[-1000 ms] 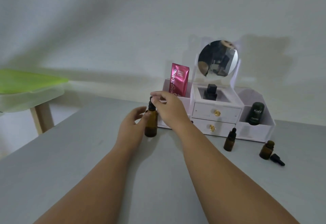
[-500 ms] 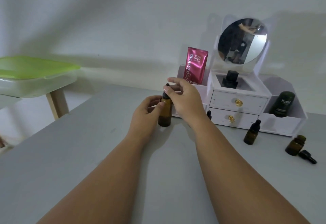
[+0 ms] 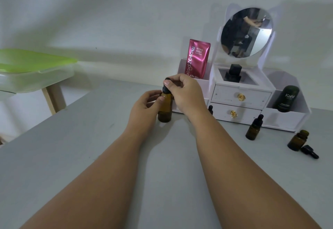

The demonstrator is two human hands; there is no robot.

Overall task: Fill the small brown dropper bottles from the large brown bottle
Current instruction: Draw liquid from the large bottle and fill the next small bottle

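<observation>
Head view: steadying the large brown bottle (image 3: pixel 164 110) upright on the worktop (image 3: pixel 86 156) with left hand (image 3: pixel 144 107) curled round it; pinching its black cap (image 3: pixel 166 86) in right hand (image 3: pixel 186 94) fingers, probably to unscrew.

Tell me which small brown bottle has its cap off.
The rightmost bottle: its neck is bare, and its black dropper cap lies on the table beside it. The small bottle to its left wears its cap.
</observation>
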